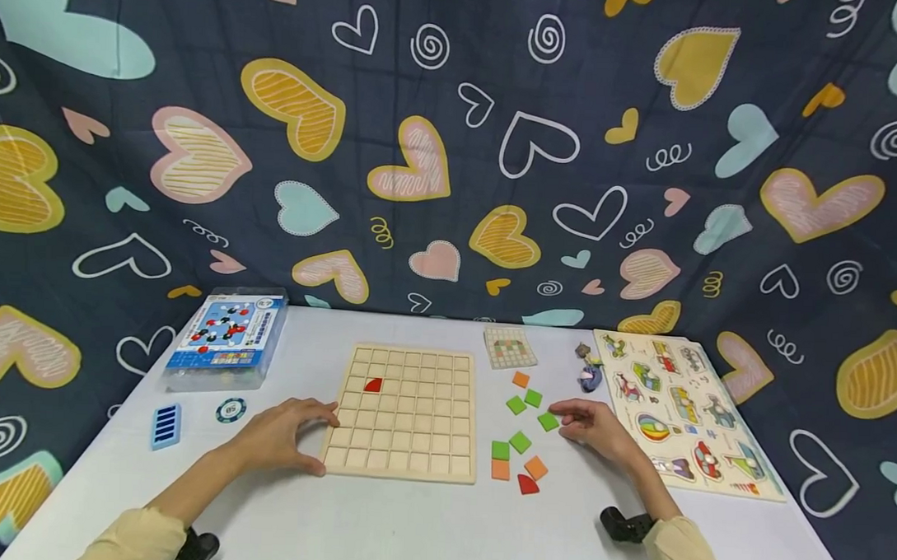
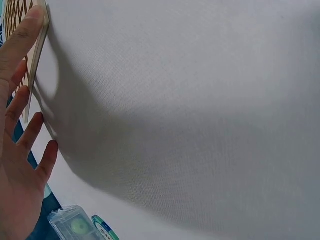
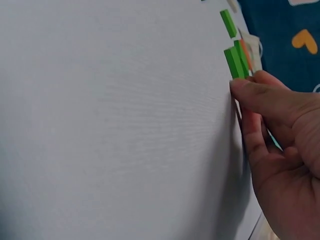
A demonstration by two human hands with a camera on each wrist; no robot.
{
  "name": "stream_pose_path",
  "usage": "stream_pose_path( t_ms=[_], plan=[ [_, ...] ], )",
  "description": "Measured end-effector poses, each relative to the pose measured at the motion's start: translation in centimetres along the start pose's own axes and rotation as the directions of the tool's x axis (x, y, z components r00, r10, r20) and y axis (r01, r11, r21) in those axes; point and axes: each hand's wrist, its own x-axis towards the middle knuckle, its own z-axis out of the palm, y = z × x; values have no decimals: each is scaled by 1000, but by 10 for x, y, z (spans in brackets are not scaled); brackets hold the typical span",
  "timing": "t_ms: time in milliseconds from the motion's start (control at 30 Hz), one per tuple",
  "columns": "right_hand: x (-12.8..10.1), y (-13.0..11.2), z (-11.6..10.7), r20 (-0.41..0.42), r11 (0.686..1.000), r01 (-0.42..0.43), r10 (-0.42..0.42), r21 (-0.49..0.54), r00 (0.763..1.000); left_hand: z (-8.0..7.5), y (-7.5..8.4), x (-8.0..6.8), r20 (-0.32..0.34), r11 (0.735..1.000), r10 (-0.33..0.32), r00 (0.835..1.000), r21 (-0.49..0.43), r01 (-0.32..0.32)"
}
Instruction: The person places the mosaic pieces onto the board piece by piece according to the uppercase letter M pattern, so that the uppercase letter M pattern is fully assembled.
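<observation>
A wooden grid board [image 1: 404, 479] lies flat on the table, with one red quarter-round tile [image 1: 373, 384] in an upper-left cell. My left hand [image 1: 283, 435] rests at the board's left edge, thumb near its lower corner and fingers spread; the left wrist view shows the thumb [image 2: 30, 25] against the rim. Right of the board, my right hand [image 1: 595, 427] reaches over the table with its fingertips right at a green square tile [image 1: 548, 421]. Several green tiles, orange tiles [image 1: 536, 467] and another red quarter-round tile [image 1: 528, 484] are scattered nearby.
A pattern card [image 1: 511, 348] lies behind the tiles. At right are small figurines [image 1: 589, 371] and a picture puzzle board [image 1: 711, 421]. On the left stand a boxed molecule set [image 1: 227, 338], a blue slotted piece [image 1: 166, 427] and a round chip [image 1: 230, 410].
</observation>
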Motion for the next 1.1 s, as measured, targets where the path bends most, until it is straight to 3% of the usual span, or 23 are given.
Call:
stream_pose_path(
  t_ms=[167,300,433,567,800,1000,1100],
  plan=[
    [3,2,-4,70,1000,3,-4,22,998,1,-3,1,-10,1000,17,1000,-7,-17],
    [4,3,-4,74,999,38,-41,32,996,3,-4,0,-13,1000,20,1000,-8,-20],
    [3,2,1,11,999,39,-40,33,999,3,-4,0,-19,1000,17,1000,-15,-18],
    [0,-2,8,-110,999,-11,15,36,994,4,-3,0,-17,1000,13,1000,-19,-14],
    [-2,-8,19,-292,980,-143,179,141,940,4,-2,0,-13,1000,5,1000,-22,-6],
    [0,-17,26,-338,949,-198,276,246,900,3,-1,1,-11,1000,6,1000,-21,-7],
    [2,-22,29,-317,933,-205,299,297,900,3,-1,1,-8,1000,1,1000,-17,-1]
  ],
)
